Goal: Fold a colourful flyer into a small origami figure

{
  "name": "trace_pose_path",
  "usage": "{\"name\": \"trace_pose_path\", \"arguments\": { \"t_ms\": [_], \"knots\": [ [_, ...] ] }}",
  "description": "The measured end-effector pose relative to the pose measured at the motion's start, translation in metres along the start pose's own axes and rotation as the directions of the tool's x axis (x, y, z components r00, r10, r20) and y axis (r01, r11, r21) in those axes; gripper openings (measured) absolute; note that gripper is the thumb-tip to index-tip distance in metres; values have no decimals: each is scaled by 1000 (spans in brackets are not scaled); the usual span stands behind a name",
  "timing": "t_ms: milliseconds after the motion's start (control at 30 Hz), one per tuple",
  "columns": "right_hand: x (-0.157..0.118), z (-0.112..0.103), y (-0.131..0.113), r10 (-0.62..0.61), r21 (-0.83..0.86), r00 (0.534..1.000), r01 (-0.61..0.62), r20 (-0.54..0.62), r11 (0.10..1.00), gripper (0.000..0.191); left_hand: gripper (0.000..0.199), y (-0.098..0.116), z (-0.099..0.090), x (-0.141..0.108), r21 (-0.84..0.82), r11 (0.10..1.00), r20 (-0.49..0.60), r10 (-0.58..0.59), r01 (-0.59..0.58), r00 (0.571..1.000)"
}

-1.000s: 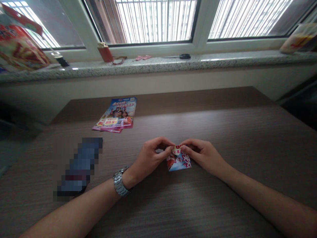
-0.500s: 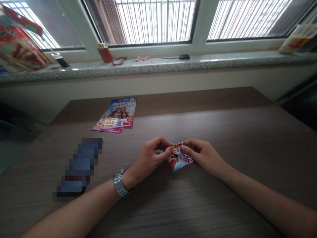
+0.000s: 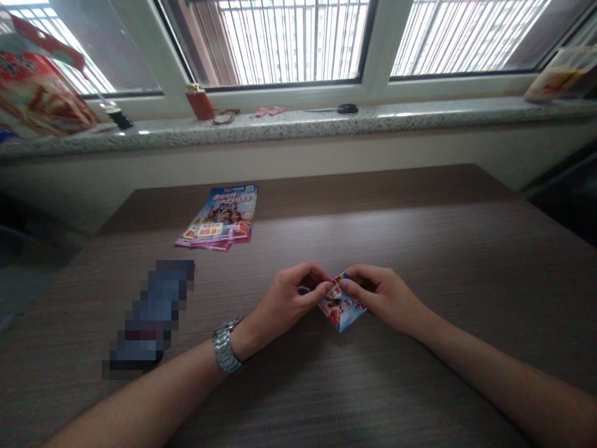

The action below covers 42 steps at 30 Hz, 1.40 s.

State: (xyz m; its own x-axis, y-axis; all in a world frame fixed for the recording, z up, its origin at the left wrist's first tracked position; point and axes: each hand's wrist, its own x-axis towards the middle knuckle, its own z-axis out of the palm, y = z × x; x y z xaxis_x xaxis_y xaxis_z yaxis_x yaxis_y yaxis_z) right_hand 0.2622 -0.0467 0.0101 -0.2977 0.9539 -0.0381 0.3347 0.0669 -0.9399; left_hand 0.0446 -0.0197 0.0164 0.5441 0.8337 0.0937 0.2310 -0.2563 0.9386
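A small folded paper flyer, printed in blue, red and white, is held between both hands over the middle of the table. My left hand, with a metal watch on its wrist, pinches the upper left edge between thumb and fingers. On the other side my right hand pinches the top and right part, its thumb lying on the printed face. The lower corner of the paper points toward me. Fingers hide parts of its upper edges.
A stack of colourful flyers lies at the table's back left. Nearer is a pixelated dark phone-like object. The stone windowsill carries scissors, a reddish-brown case, pink pieces and a red food package.
The folded paper has turned slightly, and its lower corner has shifted right and toward me. My left hand has moved a little to the right, closer to my right hand.
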Motion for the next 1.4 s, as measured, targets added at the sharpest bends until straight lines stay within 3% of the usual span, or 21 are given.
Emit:
{"name": "trace_pose_path", "arguments": {
  "t_ms": [333,1000,1400],
  "knots": [
    [2,0,-1,27,88,999,-23,-39,996,30,21,-2,-2,2,-20,999,-68,-46,45,997],
    [-1,1,-5,-30,-84,999,33,42,996,26,18,3,-1,0,12,1000,-6,5,-5,1000],
    [0,-2,1,-4,0,1000,4,-19,1000,26,15,0,-2,1,-18,1000,-76,-20,19,997]
  ]
}}
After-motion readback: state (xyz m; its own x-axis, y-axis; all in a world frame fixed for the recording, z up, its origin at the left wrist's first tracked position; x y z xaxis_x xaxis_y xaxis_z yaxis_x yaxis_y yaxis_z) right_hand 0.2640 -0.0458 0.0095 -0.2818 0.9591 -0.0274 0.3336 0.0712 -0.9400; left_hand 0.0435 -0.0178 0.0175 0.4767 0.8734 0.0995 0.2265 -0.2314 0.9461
